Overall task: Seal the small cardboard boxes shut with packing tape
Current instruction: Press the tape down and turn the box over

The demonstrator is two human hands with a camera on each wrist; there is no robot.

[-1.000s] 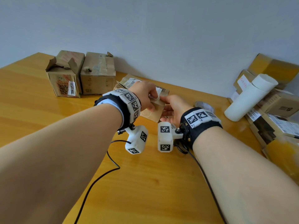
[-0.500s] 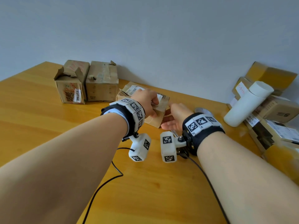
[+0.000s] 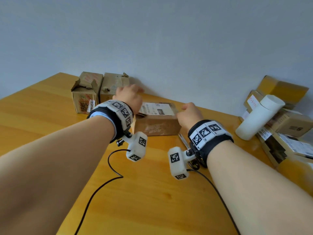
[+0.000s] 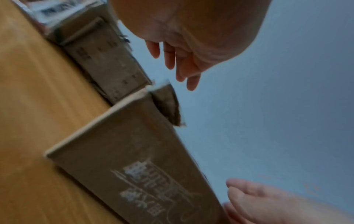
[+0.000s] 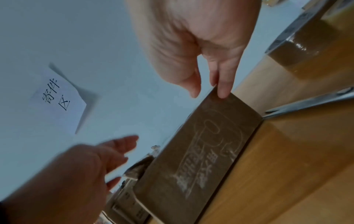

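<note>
- We read "寄件区" on the wall note point(image 5: 57, 94); the box point(image 3: 156, 122) label's print is too small.
- Box lies flat mid-table point(image 3: 152, 192), near the wall.
- Our right hand point(image 3: 189, 114) fingertips touch its right top edge, uncurled; left hand point(image 3: 130, 97) hovers open above.

The honey-yellow wooden table point(image 3: 152, 192) shows a pale lengthwise grain; the flat brown cardboard box point(image 3: 157, 126) carries a white shipping label point(image 3: 156, 109) with black print and a faint whitish line drawing on its side; two taller tan cardboard boxes point(image 3: 100, 92) bear red lettering and a white barcode sticker; the white cylindrical tube point(image 3: 259, 116) is plain; black wristbands point(image 3: 208, 134) hold white squares with black checker codes; the wall point(image 3: 169, 39) is pale blue-grey.
</note>
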